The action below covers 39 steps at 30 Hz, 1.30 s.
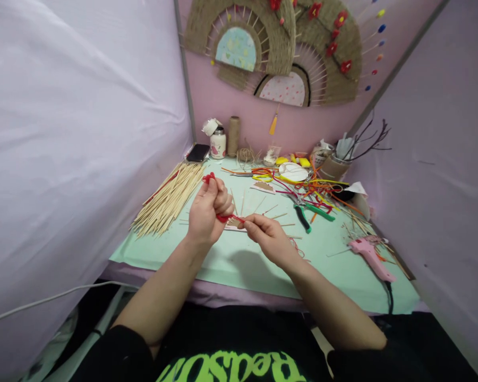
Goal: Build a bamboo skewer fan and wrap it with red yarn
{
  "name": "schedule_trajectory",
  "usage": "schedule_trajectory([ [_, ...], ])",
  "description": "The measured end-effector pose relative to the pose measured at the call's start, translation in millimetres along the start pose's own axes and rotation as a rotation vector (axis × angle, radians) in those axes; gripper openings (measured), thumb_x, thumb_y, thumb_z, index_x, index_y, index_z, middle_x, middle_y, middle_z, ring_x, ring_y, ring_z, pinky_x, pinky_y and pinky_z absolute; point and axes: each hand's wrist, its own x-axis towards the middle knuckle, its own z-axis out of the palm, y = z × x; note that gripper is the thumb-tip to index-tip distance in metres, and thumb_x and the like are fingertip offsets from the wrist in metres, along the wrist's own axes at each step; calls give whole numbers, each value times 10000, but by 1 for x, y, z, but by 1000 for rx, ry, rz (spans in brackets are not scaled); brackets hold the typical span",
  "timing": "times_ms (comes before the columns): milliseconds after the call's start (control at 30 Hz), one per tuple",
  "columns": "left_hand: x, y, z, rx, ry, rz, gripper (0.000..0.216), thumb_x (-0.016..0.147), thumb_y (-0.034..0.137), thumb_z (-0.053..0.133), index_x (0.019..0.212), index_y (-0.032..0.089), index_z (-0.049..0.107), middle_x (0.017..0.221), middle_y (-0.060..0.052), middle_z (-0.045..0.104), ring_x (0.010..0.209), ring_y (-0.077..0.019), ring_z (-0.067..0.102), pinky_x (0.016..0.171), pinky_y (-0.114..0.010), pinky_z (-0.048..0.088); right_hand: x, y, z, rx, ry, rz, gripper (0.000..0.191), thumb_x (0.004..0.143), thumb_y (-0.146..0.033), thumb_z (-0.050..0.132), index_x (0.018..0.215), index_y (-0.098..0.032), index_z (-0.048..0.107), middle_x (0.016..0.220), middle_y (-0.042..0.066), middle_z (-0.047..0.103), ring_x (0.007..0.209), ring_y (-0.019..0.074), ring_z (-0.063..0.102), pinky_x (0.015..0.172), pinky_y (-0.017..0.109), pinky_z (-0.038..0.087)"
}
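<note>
My left hand (209,209) is closed in a fist around a red pipe cleaner (228,217); a curled red end (208,178) sticks out above the fist. My right hand (267,233) pinches the other end of the same red pipe cleaner just right of the fist. Both hands hover over the mint-green mat (239,260) at the table's middle. Beneath them lies a small piece of card (234,227) with thin wooden sticks fanned out from it.
A pile of bamboo skewers (169,199) lies at the left. Green-handled pliers (307,212), coloured pipe cleaners (302,185), a white disc (293,171) and a paper cup (334,167) crowd the back right. A pink glue gun (369,257) lies right. A phone (198,153), jar (218,143) and twine spool (233,136) stand at back.
</note>
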Motion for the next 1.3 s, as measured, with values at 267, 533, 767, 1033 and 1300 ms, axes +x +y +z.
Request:
schedule_trajectory([
  [267, 4, 26, -18, -95, 119, 135, 372, 977, 395, 495, 685, 168, 470, 484, 92, 174, 368, -39, 174, 368, -157, 185, -23, 8, -35, -203, 115, 19, 287, 899, -428, 525, 848, -182, 664, 645, -16, 490, 589, 122, 432, 533, 245, 370],
  [533, -11, 14, -29, -91, 143, 98, 370, 999, 374, 457, 693, 166, 476, 486, 92, 174, 370, -44, 165, 365, -165, 177, -44, 5, -54, -433, -63, 26, 283, 955, -406, 477, 903, -216, 679, 670, -1, 617, 585, 148, 553, 566, 269, 443],
  [767, -30, -19, -72, -26, 305, -20, 329, 964, 345, 540, 701, 165, 459, 487, 103, 188, 370, -40, 149, 366, -154, 159, -37, 35, -38, -767, -43, -101, 176, 930, -299, 561, 1049, -228, 670, 1104, 96, 692, 1058, 272, 603, 941, 437, 405],
  [1033, -33, -25, -88, -33, 344, -21, 320, 988, 313, 492, 707, 162, 464, 479, 102, 201, 367, -42, 149, 370, -155, 155, -24, 44, 10, -816, -122, -149, 72, 923, -227, 594, 922, -223, 666, 973, 62, 673, 1009, 237, 580, 908, 403, 339],
  [1300, -34, -25, -93, -73, 375, -22, 308, 978, 324, 518, 719, 170, 454, 498, 106, 185, 370, -41, 138, 365, -153, 150, -23, 52, 24, -728, -154, -48, 89, 888, -184, 552, 815, -206, 598, 910, 42, 618, 926, 213, 543, 847, 368, 363],
])
